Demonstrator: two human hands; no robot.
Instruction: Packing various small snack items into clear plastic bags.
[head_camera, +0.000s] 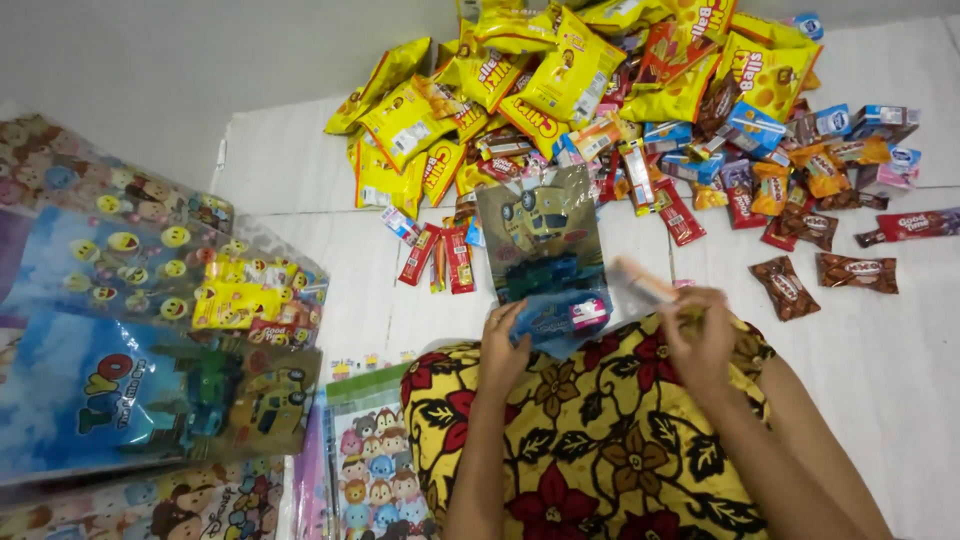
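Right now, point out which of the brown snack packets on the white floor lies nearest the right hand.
The brown packet just right of the right hand, tilted on the bare floor. The second brown packet lies farther right, and the others sit up by the pile.

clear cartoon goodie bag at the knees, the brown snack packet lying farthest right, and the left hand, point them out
clear cartoon goodie bag (540, 240), head view, upper printed face.
brown snack packet (857, 272), head view, wrapper middle.
left hand (503, 345), head view, back of hand.

Pale grey wall (180, 60) runs across the top left, plain and evenly lit. Below it lies a white quilted sheet (880, 400) over the floor, faint seams crossing it, soft light from above, with hardly any shadows anywhere.
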